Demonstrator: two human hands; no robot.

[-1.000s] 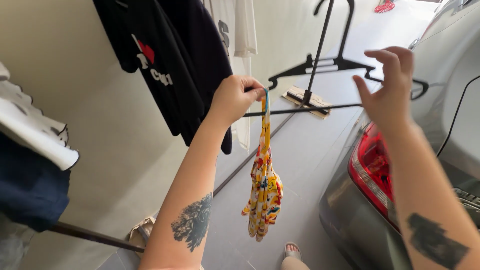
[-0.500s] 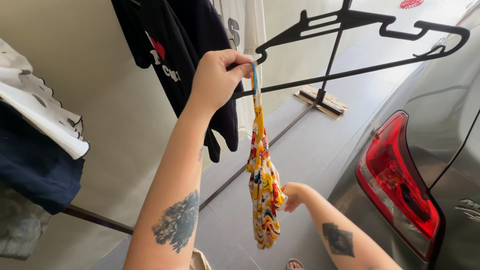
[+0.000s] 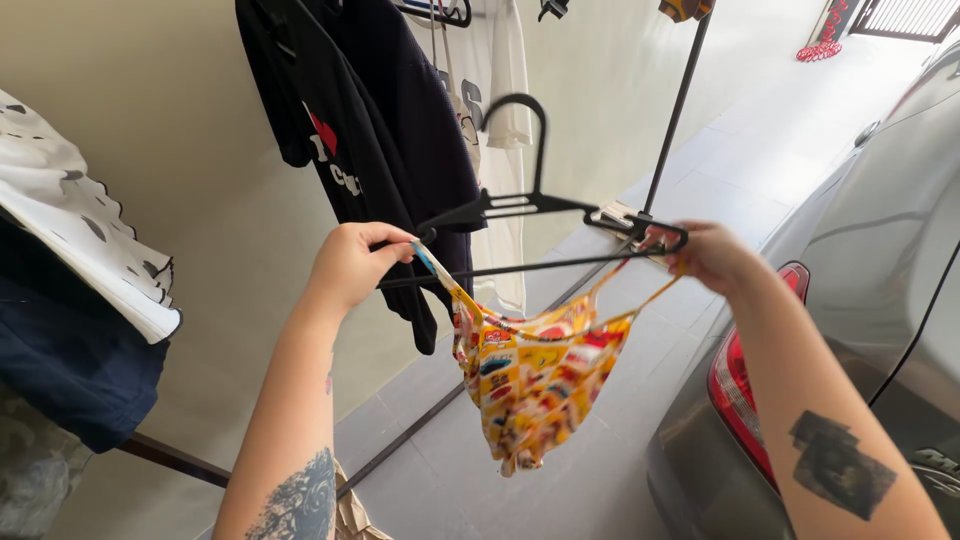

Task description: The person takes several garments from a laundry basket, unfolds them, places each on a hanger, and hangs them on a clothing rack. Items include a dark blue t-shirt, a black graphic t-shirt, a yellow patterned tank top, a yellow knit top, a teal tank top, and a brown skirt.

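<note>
A black plastic hanger [image 3: 530,205] is held level in front of me, its hook pointing up. My left hand [image 3: 352,262] grips the hanger's left end together with one thin strap of a small yellow patterned garment [image 3: 535,380]. My right hand [image 3: 708,254] pinches the garment's other strap against the hanger's right end. The garment hangs spread out between both hands, below the hanger bar.
Dark shirts [image 3: 375,130] and a white shirt [image 3: 500,70] hang on a black rack [image 3: 675,110] by the beige wall. White and navy clothes [image 3: 70,300] hang at the left. A grey car with a red tail light [image 3: 740,400] stands close on the right. Grey tiled floor [image 3: 600,470] lies below.
My right hand rose from the garment's lower part to the hanger's right end with a strap. The garment went from hanging bunched to spread out. The hanger came lower and level.
</note>
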